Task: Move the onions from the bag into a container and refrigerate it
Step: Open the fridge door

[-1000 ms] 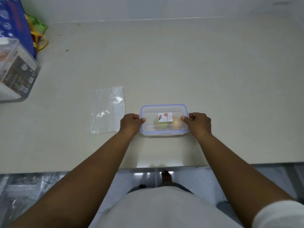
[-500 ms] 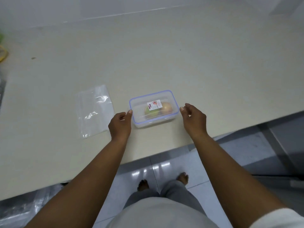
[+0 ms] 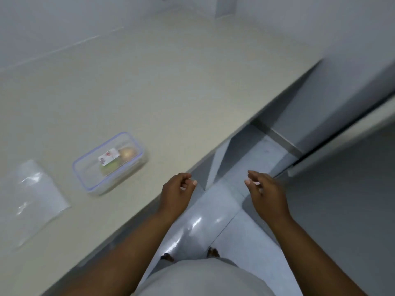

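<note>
Left hand (image 3: 176, 192): empty. The fingers are loosely curled inward, half open, with the thumb near the fingertips. It hangs over the near edge of the counter (image 3: 171, 86) and grips nothing. Whether it brushes the counter edge cannot be told.

Right hand (image 3: 265, 190): empty. The fingers are relaxed and partly spread, pointing left toward the other hand. It hangs over the floor (image 3: 235, 210), well apart from the counter and touching nothing.

Container (image 3: 109, 162): a clear rectangular box with a blue-rimmed lid, closed, resting on the counter to the left of the left hand and apart from it. Neither hand touches it. A white label (image 3: 108, 156) lies on the lid. Through the plastic an onion (image 3: 127, 152) shows at the far right end, with a greenish item (image 3: 110, 167) beside it; the picture is blurred, so the second item cannot be identified with certainty.

Bag (image 3: 35, 198): clear plastic, lying flat on the counter to the left of the container, apart from it.

A grey cabinet front (image 3: 342, 99) stands at the right, beyond the counter end.
</note>
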`<state>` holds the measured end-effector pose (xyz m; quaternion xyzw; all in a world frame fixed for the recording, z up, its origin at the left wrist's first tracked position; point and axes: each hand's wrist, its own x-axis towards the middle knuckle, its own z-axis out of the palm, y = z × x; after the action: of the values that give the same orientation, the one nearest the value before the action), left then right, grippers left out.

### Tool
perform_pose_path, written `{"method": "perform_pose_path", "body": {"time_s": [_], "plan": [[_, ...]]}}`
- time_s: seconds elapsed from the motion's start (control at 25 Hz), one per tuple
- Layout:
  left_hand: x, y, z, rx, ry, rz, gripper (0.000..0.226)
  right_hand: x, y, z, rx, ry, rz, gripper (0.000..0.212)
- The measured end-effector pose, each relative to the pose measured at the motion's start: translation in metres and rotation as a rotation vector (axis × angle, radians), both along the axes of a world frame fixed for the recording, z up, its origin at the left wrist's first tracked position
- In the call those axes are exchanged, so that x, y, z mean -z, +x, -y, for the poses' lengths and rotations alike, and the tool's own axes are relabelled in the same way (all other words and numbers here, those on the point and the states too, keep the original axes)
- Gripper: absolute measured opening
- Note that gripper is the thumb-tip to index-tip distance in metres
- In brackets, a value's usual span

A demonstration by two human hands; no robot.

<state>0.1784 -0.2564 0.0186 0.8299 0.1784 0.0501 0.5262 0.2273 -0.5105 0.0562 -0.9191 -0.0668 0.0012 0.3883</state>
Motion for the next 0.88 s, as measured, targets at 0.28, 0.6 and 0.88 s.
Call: {"method": "perform_pose_path", "body": {"time_s": [0.28, 0.6, 0.88], "plan": [[-0.027, 0.101, 0.152, 0.477, 0.008, 0.028, 0.024, -0.098, 0.03, 0.139, 0.355, -0.325, 0.604, 0.031], [-0.114, 0.198, 0.322, 0.738, 0.035, 0.119, 0.052, -0.168, 0.053, 0.203, 0.395, -0.667, 0.706, 0.046], [-0.087, 0.212, 0.327, 0.695, -0.003, 0.127, 0.036, -0.156, 0.062, 0.196, 0.469, -0.749, 0.68, 0.062]]}}
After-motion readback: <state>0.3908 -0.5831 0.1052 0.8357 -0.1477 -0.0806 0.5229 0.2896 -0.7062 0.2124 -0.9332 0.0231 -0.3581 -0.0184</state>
